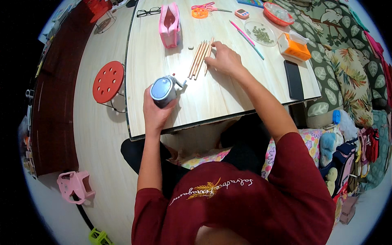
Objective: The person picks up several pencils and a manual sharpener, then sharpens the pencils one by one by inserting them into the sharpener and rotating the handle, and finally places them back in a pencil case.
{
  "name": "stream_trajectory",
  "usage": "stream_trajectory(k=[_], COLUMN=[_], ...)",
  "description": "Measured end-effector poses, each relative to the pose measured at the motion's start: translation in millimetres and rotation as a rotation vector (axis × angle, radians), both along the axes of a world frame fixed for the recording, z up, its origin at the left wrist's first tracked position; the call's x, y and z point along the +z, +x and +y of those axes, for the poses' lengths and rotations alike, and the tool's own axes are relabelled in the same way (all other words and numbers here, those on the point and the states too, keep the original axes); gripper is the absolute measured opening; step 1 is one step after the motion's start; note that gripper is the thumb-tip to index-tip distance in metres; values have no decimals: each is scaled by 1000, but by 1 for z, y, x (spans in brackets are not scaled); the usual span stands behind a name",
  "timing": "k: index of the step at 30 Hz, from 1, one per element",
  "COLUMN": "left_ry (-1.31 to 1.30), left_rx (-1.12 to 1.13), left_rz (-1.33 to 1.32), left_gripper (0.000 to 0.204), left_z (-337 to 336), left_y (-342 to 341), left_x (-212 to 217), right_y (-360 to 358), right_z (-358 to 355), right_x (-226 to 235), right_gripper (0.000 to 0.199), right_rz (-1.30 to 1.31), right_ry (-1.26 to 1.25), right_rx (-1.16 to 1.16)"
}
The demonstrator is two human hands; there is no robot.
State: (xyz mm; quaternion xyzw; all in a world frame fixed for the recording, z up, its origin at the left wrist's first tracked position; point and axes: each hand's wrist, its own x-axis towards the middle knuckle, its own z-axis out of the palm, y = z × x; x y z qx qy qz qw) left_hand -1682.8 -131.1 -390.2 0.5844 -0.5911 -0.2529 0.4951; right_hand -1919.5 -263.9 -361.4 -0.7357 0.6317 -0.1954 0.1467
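Observation:
My left hand (156,114) is wrapped round a blue-grey crank pencil sharpener (162,89), which stands near the table's front left; its crank handle points right. Several plain wooden pencils (197,61) lie side by side in the middle of the table. At the right end of this row, my right hand (225,60) has its thumb and fingertips closed on one wooden pencil (208,52). The fingers partly cover that pencil. Just left of the row's far end lies a small grey piece (190,47) that I cannot make out.
Behind the sharpener stands an open pink pencil case (169,26), with glasses (149,12) and pink scissors (210,7) nearby. On the right are two coloured pencils (248,37), a dish of green bits (261,34), a tissue box (295,46) and a black phone (293,79).

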Motion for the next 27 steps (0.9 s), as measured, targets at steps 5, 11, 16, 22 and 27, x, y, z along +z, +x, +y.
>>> stream_trajectory(k=[5,11,16,22,27], left_ry=[40,-77,-150,-552,-161], left_rx=[-56,-127,1,202,-38], left_rz=[-97,-145,224,-203,-778], left_gripper=[74,87,93,67,31], left_z=[-1,5,22,79,107], left_y=[-3,-3,2,-14,11], left_x=[1,5,10,62,84], right_y=[-1,-30,-34,36,69], right_z=[-11,-8,30,114,139], right_x=[13,1,16,76,66], right_gripper=[52,39,40,15,13], right_rz=[150,106,-505,-386,-246], right_ry=[170,19,-30,-234,-191], right_rx=[-28,-137,55,840,1037])
